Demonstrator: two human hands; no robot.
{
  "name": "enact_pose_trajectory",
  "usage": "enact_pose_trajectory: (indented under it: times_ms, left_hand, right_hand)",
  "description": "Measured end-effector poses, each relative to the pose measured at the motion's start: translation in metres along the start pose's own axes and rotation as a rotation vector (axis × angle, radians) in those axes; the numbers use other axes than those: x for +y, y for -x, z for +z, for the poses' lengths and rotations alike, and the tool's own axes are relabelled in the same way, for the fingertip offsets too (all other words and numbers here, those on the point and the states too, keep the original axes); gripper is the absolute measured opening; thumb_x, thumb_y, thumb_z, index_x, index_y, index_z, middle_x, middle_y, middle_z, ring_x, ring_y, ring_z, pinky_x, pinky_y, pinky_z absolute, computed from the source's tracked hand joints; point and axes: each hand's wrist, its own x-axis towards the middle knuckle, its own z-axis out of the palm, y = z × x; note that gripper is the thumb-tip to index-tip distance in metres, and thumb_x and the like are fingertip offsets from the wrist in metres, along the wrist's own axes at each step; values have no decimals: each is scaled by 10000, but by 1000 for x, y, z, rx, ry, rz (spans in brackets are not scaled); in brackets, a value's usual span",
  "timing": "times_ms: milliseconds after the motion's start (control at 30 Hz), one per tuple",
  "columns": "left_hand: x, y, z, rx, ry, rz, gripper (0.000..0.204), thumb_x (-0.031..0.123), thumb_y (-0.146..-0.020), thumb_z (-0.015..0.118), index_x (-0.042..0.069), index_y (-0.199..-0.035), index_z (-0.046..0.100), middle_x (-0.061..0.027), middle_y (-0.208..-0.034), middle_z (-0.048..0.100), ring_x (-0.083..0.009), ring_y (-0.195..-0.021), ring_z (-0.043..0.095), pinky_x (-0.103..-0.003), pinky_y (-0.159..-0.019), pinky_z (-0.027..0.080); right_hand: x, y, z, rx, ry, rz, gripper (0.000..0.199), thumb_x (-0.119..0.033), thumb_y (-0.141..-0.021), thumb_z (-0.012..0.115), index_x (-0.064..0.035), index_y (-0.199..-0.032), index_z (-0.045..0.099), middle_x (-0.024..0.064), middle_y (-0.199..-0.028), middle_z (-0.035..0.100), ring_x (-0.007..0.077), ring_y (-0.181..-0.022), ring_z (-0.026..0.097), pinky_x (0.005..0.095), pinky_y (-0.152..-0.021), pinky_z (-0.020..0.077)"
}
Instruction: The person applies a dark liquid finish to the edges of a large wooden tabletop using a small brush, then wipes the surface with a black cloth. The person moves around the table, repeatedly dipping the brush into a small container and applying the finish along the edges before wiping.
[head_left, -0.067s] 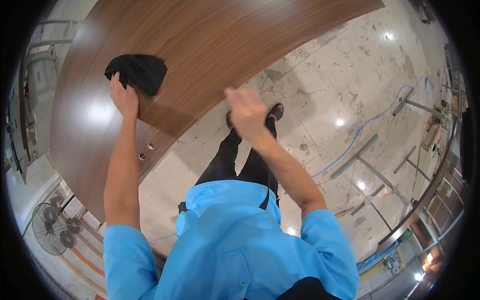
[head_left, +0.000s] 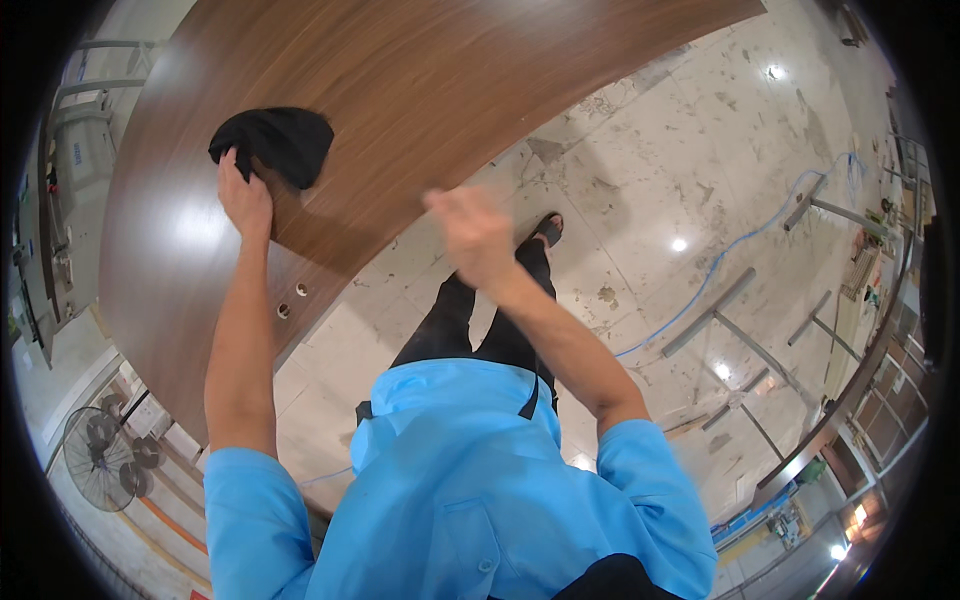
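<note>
A large brown wooden panel (head_left: 420,90) with a glossy face fills the upper part of the view. My left hand (head_left: 245,195) grips a black cloth (head_left: 275,140) and presses it against the panel near its left side. My right hand (head_left: 475,235) hovers in the air over the floor, blurred, fingers loosely apart and holding nothing, a little below the panel's lower edge. My blue-sleeved arms come up from the bottom of the picture.
Pale tiled floor (head_left: 650,150) with stains lies to the right. Grey metal bars (head_left: 715,310) and a blue cable (head_left: 740,240) lie on it. A floor fan (head_left: 100,455) stands at lower left, machinery (head_left: 50,200) at the left edge. Small holes (head_left: 290,300) mark the panel's edge.
My right hand has shifted slightly and shows motion blur. The left hand and cloth stay in about the same spot on the panel.
</note>
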Motion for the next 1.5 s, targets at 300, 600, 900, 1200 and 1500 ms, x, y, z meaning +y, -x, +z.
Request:
enact_pose_trajectory:
  times_ms: [300,600,900,1200,1500]
  left_hand:
    - [-39,20,-8,119,-70,-81,469,4,-945,636,-62,-1405,578,-282,-1504,571,-447,-1412,522,-504,-1212,387]
    - [-41,18,-9,68,-95,-136,497,1,-939,629,-82,-1426,576,-281,-1509,572,-453,-1419,514,-502,-1236,367]
    - [-46,20,-5,40,-171,-107,513,9,-908,666,-83,-1406,580,-310,-1465,585,-461,-1409,516,-509,-1240,354]
    - [-35,19,-5,86,-108,-127,501,13,-883,686,-45,-1373,600,-300,-1446,601,-464,-1379,534,-529,-1193,391]
    - [91,70,-43,-134,136,212,578,88,-905,711,50,-1465,574,-249,-1491,587,-431,-1388,535,-535,-1183,395]
  right_hand:
    - [145,-75,-79,493,381,224,234,5,-866,728,-100,-1067,783,96,-952,732,339,-880,677,450,-777,539]
    - [84,-41,-46,259,229,1,377,-20,-791,700,-97,-1151,785,130,-938,721,365,-894,685,472,-771,545]
    - [154,-85,-77,529,348,242,170,-47,-933,713,-93,-1064,810,72,-865,704,281,-801,665,414,-724,531]
    - [-14,25,16,35,49,-62,400,-54,-708,718,-66,-1104,769,111,-978,707,325,-862,665,456,-708,544]
    - [-45,117,-14,-17,-269,352,175,18,-855,724,-42,-1011,777,135,-947,739,317,-891,704,375,-793,579]
